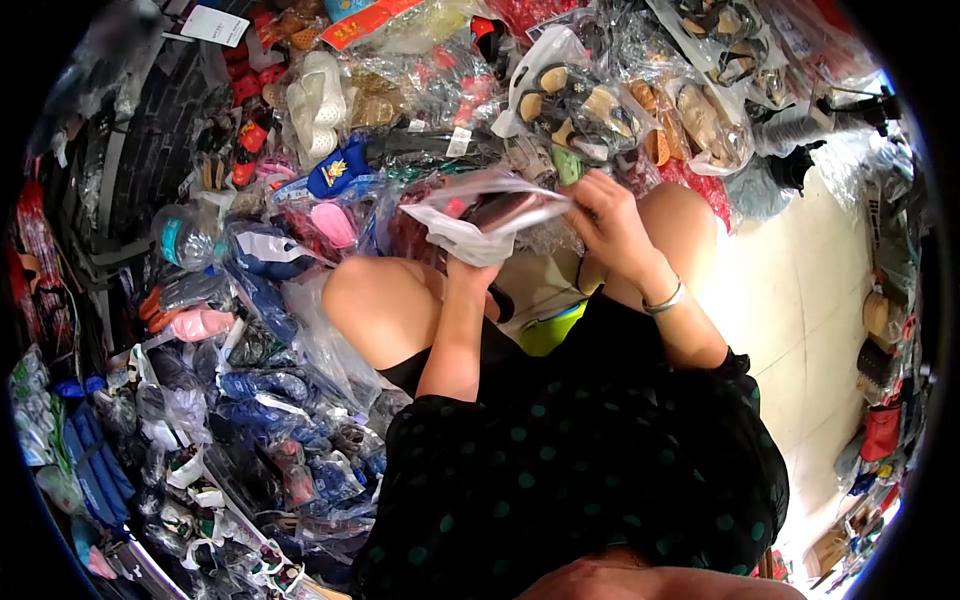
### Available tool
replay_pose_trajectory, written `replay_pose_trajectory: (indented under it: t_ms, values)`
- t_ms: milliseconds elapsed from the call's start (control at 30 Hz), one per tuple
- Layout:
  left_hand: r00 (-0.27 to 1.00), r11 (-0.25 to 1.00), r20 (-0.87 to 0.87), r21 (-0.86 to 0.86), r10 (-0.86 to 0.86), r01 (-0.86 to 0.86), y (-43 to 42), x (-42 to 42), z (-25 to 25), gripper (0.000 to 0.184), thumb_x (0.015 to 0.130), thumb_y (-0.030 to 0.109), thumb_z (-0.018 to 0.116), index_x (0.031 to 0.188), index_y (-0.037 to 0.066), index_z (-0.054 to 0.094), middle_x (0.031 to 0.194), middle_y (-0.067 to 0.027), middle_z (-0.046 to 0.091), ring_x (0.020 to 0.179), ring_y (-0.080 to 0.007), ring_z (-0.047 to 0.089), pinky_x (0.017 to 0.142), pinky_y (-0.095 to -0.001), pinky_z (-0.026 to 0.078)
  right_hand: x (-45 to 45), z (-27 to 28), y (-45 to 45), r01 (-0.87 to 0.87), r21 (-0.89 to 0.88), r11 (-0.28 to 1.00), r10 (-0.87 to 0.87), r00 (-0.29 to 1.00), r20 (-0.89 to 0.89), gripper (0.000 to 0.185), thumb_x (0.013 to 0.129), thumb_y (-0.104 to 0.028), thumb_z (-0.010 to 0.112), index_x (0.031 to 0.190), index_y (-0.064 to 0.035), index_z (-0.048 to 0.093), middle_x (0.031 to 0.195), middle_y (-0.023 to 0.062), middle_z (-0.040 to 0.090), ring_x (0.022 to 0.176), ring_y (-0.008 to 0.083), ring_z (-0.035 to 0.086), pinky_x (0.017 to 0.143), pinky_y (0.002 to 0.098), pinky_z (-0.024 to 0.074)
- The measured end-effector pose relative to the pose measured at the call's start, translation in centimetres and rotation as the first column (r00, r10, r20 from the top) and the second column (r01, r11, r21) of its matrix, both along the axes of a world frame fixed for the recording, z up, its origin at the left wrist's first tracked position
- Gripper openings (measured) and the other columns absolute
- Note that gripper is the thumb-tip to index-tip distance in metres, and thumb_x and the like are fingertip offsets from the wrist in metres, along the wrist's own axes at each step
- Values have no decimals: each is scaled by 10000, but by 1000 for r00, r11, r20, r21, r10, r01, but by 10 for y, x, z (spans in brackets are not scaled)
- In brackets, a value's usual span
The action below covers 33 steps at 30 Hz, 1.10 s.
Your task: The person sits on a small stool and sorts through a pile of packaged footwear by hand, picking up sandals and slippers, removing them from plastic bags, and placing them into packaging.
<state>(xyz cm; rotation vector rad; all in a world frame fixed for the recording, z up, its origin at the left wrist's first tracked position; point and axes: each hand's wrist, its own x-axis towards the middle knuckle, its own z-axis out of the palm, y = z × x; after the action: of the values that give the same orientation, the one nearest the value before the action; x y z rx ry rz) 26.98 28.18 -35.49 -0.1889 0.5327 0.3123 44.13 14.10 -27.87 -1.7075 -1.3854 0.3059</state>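
Note:
A clear plastic bag with a white edge (pixel 470 235) is held above my knees. Inside it lies a dark reddish-brown item, perhaps a shoe, blurred by the plastic. My left hand (pixel 474 274) grips the bag from below, its fingers mostly hidden behind the plastic. At the bag's right end, my right hand (pixel 608 222) pinches the edge between closed fingers. A bracelet (pixel 665 300) circles the right wrist. Just beyond the bag, a bagged pair of black and tan sandals (pixel 580 105) rests on the heap.
Bagged footwear is piled ahead and to the left, including white clogs (pixel 318 108) and a blue cap-like item (pixel 340 168). A plastic bottle (pixel 185 238) lies at the left. Pale floor tiles (pixel 790 300) show at the right, with more goods along the far right edge.

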Motion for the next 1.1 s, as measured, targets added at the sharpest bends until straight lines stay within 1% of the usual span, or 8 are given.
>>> replay_pose_trajectory:
  t_ms: [100,167,200,367,533,633,1033,1100]
  values:
    - [975,958,210,288,-77,14,-11,-1,-12,457,888,315,444,1237,21,425,1243,-136,478,1140,-292,466,927,-406,430,1,21,15,9,87,996,5,987,-160,129,711,-58,632,810,-2,571,745,133,551,719,307,534,633,364,440]
    - [967,882,-249,465,55,70,-17,-2,-10,478,916,389,382,1253,51,419,1238,-111,487,1092,-234,516,914,-344,437,-1,30,26,-65,180,981,86,990,-110,126,717,-71,627,812,-9,571,738,130,549,722,305,535,623,364,441]
    - [937,695,-307,710,165,110,-13,0,-20,435,915,331,428,1256,62,412,1235,-97,487,1103,-214,506,924,-344,430,-1,34,28,-81,165,983,102,987,-127,110,710,-14,626,810,-1,581,731,110,537,715,268,532,615,335,428]
    - [938,415,-220,905,270,93,-3,-14,19,521,823,-11,555,1298,93,369,1222,-68,486,1075,-167,510,901,-302,441,1,34,31,-176,130,976,170,984,54,150,689,-33,662,822,-2,600,714,109,543,690,280,527,608,344,435]
    - [866,80,-346,937,361,341,11,-24,34,95,807,16,613,902,7,617,841,-23,634,756,-86,577,676,-220,464,17,42,12,-44,74,996,57,980,-190,136,678,-49,688,781,-14,607,724,100,581,658,238,569,598,308,462]
    - [855,-125,-317,909,410,397,35,-49,38,73,821,2,581,889,-4,608,863,-28,609,783,-88,544,726,-214,433,29,38,-1,36,42,998,-20,944,-330,114,702,-46,702,757,0,613,701,69,593,634,126,557,575,254,444]
    - [710,-98,-230,916,666,388,55,-70,72,129,867,86,539,947,-6,580,911,-18,562,845,-96,494,791,-238,388,6,18,11,17,251,968,203,533,-821,176,765,21,650,914,-9,562,800,-8,592,719,34,519,636,186,416]
    - [604,-303,-60,823,795,480,38,-47,89,209,826,69,572,1021,-5,558,1041,-76,552,988,-179,503,896,-306,375,-4,22,18,-7,269,963,228,552,-802,221,757,36,651,923,-11,514,783,0,584,720,38,525,637,191,415]
